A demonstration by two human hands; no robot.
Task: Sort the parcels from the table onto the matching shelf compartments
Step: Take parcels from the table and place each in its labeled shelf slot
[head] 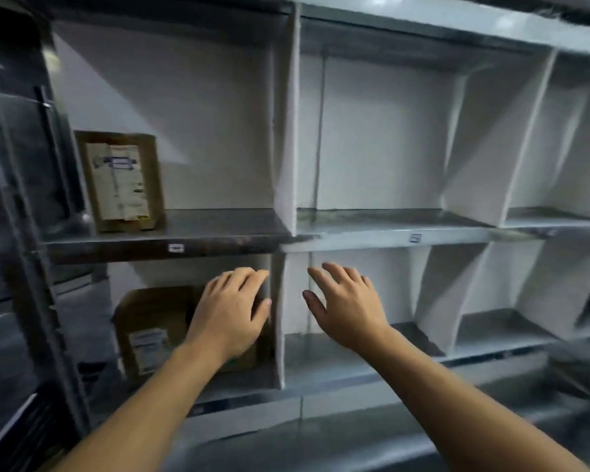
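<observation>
Parcel (154, 332) behind relaxed fingers (249, 279) of left hand (230, 310); fingers (338, 272) of right hand (346, 306) spread, empty

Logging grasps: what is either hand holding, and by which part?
Nothing is held. The left hand is open before the lower parcel; the right hand is open too.

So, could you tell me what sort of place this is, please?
Probably a parcel sorting or stock room: metal shelving split into compartments by white dividers, tags on the shelf edges, and labelled cardboard parcels in the left bays.
</observation>
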